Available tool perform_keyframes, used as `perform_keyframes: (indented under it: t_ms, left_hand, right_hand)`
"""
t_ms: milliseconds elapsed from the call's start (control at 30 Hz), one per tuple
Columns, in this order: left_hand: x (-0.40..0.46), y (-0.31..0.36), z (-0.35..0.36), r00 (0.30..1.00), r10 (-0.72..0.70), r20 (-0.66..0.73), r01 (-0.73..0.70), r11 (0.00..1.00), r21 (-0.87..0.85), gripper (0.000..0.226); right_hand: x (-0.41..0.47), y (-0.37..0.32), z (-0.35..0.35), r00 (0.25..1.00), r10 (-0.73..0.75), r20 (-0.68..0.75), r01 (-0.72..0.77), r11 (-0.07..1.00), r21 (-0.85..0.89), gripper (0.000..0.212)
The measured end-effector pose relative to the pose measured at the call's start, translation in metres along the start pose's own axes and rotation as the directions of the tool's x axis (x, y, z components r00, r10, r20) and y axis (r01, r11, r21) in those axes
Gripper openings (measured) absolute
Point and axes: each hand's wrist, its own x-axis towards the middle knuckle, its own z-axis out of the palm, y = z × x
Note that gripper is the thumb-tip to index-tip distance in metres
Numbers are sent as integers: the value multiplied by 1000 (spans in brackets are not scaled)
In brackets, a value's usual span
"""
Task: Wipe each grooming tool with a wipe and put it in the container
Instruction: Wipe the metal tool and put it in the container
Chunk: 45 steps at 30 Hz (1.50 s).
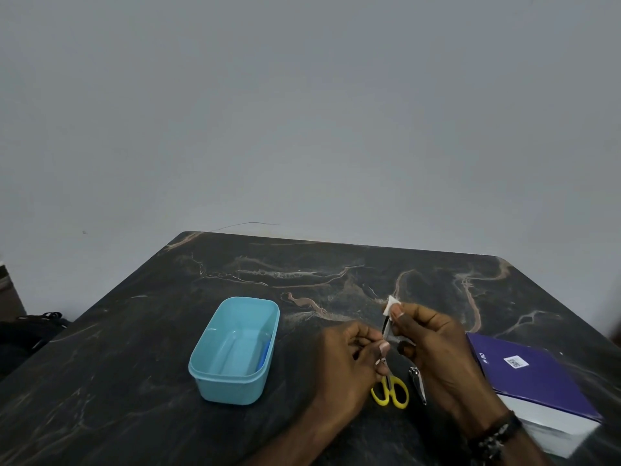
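Note:
My left hand [349, 354] pinches the lower end of a thin dark tool [385, 326], which stands nearly upright above the table. My right hand [433, 344] holds a white wipe [390, 306] folded around that tool's upper part. A light blue container [215, 381] stands to the left of my hands, with a blue item [265, 353] lying along its right inner wall. Yellow-handled scissors [391, 391] and a metal nail clipper [417, 385] lie on the table just below my hands.
A purple-topped box [531, 375] lies at the right, close to my right wrist. The dark marble table [134, 381] runs back to a grey wall. A dark bag [30, 331] sits off the table's left edge.

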Motion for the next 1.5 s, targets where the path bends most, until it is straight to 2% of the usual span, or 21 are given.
perform_keyframes:
  t_ms: [167,433,633,733,900,1167,1267,1400,1500]
  left_hand:
    - [2,1,-2,998,19,-51,-20,1000,-6,4]
    - [-2,1,3,1000,12,14,-12,1000,12,12]
    - [0,2,-2,997,49,-62,-47,999,27,3]
    - [0,2,-1,998,41,-51,-39,999,27,2]
    - [-2,0,5,1000,15,-8,-15,999,42,8]
    - [2,0,-2,997,48,-67,-47,999,25,5]
    - [1,-1,0,997,45,-58,-44,999,30,4]
    - [0,-2,4,999,37,-25,-37,999,37,3]
    - [-1,0,4,999,43,-32,-42,998,36,4]
  right_hand:
    - [-3,1,1,996,26,88,-22,999,-47,14]
    - [-2,-3,1,998,-15,-58,16,1000,21,13]
    - [-5,0,6,999,18,47,-15,998,-63,12]
    - [-4,0,6,1000,-10,7,11,997,-78,11]
    - [-3,-3,1,995,-41,-96,42,999,8,7]
    - [-5,0,6,999,16,49,-14,998,-59,15]
    - [-5,-1,5,1000,-21,7,21,998,-66,17]
    - [-3,-5,2,996,-45,-75,49,998,45,8]
    - [-3,-4,2,997,-31,-67,34,998,43,8]
